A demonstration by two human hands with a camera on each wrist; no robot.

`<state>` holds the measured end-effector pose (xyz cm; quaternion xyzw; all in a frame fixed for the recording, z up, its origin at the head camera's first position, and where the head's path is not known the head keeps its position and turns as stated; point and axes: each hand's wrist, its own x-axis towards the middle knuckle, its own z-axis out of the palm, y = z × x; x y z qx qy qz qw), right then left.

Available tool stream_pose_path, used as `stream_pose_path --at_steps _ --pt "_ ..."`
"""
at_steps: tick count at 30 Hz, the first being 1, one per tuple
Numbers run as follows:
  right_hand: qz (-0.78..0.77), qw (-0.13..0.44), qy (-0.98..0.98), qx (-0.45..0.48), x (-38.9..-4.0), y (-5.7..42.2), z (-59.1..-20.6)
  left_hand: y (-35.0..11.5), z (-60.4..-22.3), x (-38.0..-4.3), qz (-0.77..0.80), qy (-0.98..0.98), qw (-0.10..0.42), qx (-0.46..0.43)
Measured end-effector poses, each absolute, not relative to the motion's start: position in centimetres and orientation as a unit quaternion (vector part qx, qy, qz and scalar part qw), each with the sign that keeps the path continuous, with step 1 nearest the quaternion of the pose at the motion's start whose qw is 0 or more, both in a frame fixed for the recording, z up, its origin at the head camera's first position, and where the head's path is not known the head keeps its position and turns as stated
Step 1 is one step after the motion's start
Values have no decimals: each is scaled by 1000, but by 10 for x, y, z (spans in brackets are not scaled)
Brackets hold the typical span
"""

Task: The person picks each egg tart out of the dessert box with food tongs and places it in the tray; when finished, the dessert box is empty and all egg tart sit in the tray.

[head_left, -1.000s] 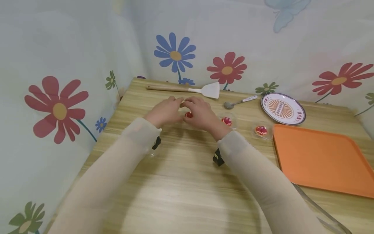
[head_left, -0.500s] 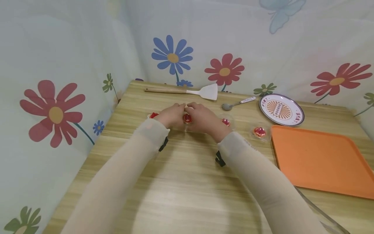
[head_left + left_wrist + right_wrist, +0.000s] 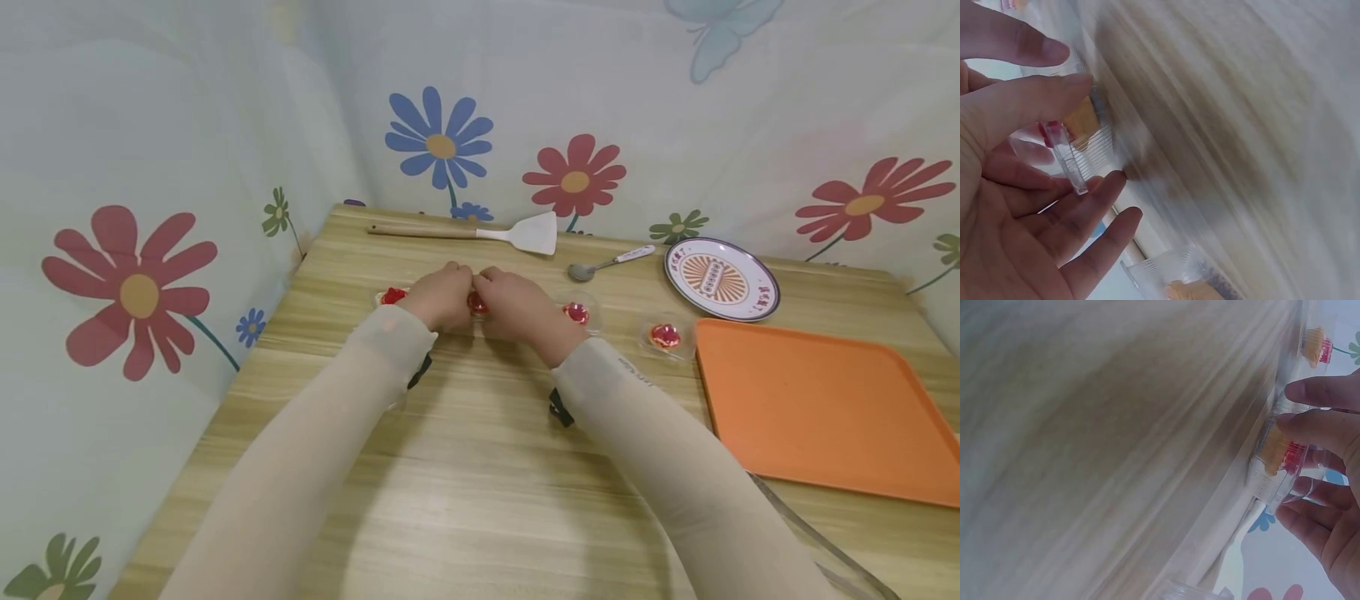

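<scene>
The left hand (image 3: 444,298) and right hand (image 3: 522,307) both grip the box (image 3: 1266,484). It sits at the left's three o'clock, the right's nine, about equally near.

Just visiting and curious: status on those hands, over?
Left hand and right hand: both gripping one clear box. Red-topped piece inside; lid closure unclear. Similar boxes to either side, none blocking the hands.

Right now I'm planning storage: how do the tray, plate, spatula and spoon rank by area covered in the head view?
1. Tray, clearly largest
2. Plate
3. Spatula, longer than the plate but slimmer, covering less
4. Spoon
</scene>
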<state>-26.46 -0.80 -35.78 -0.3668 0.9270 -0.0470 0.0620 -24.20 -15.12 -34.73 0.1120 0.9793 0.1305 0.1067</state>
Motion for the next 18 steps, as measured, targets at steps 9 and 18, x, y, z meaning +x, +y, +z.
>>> stream_pose_path --at_steps 9,18 --pt "-27 75 927 -367 -266 -7 -355 -149 -356 -247 146 979 91 111" --pt "-27 76 915 -395 -270 -3 -350 -147 -353 -245 100 987 73 106"
